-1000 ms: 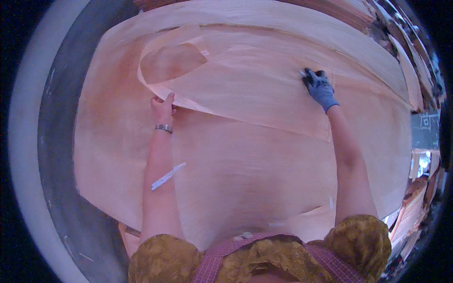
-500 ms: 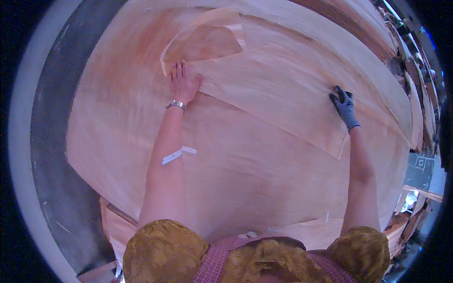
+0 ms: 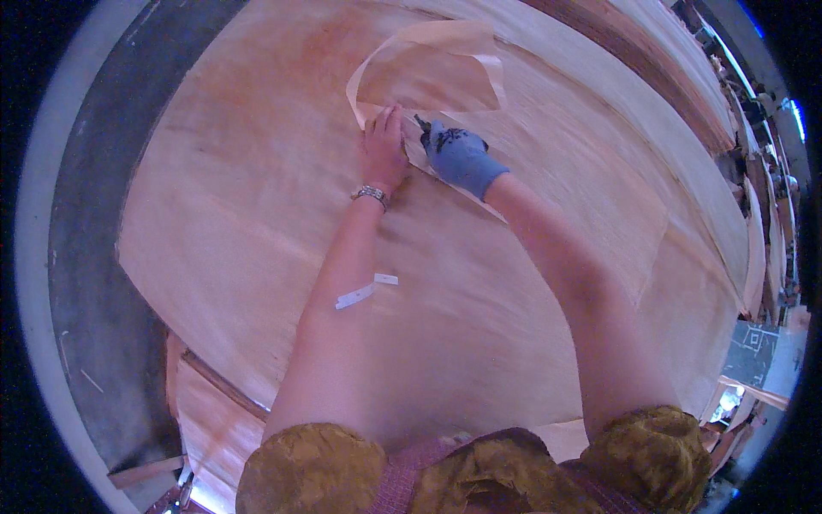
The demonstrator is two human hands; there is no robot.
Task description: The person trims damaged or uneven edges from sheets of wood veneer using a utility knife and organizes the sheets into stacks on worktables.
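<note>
Pale veneer sheet (image 3: 591, 184) runs rightward from both hands; curled strip (image 3: 452, 32) just beyond fingertips. Bare left hand (image 3: 384, 156) laid flat at sheet's near edge, fingers extended. Gloved right hand (image 3: 462, 156) just beside, fingers curled; cannot tell whether pinching anything. Best press left palm evenly, work right gently: thin edge likely splits.

A thin tan wood-veneer piece (image 3: 582, 163) lies on a broad pale wood-veneer sheet (image 3: 462, 325), its rounded opening (image 3: 428, 81) at the far left end. Just before that opening, a bare left hand (image 3: 383, 158) rests beside a blue-and-black gloved right hand (image 3: 462, 157). Dark grey flat floor (image 3: 94, 240) runs left of the sheet; a long reddish-brown wooden stack (image 3: 638, 64) lies behind it to the right.
</note>
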